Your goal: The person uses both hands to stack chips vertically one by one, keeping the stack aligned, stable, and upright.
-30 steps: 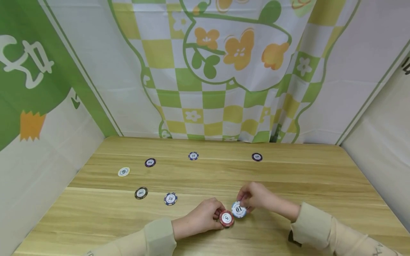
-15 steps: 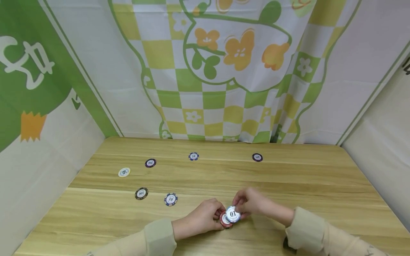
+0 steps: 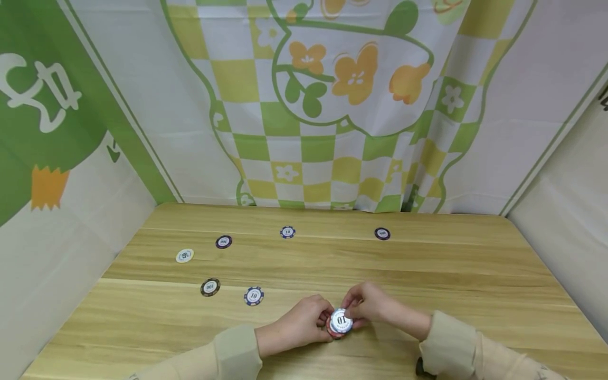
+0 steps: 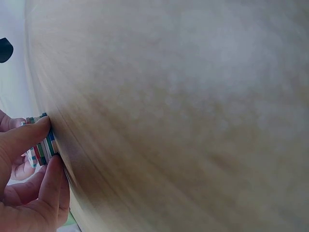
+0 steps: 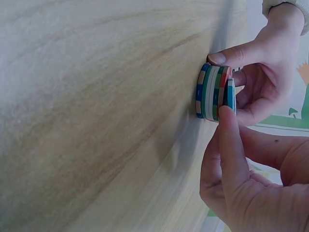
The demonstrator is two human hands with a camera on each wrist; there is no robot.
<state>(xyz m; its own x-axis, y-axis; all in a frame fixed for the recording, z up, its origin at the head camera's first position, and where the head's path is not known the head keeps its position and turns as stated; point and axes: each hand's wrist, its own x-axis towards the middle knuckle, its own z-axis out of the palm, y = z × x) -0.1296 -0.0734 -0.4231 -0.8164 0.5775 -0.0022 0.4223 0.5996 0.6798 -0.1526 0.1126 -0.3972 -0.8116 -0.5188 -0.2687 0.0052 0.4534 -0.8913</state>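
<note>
A short stack of poker chips [image 5: 210,92] in several colours stands on the wooden table, a red chip [image 3: 334,334] at its top. My left hand [image 3: 300,325] grips the stack's sides between thumb and fingers, as the left wrist view also shows. Between thumb and fingers my right hand [image 3: 375,307] pinches a light blue and white poker chip [image 3: 341,320] marked 10. This chip lies over most of the red one, slightly off to its far right side. In the right wrist view it tilts a little against the stack's top.
Single chips lie flat around the table [image 3: 442,264]: a white one [image 3: 184,256], a black one [image 3: 210,287], purple ones [image 3: 224,241] [image 3: 382,234] and blue ones [image 3: 287,232] [image 3: 254,296]. A patterned curtain [image 3: 328,158] hangs along the back edge.
My right hand has moved left, bringing the light blue chip from beside the red chip to over it. The left hand has kept its place on the stack.
</note>
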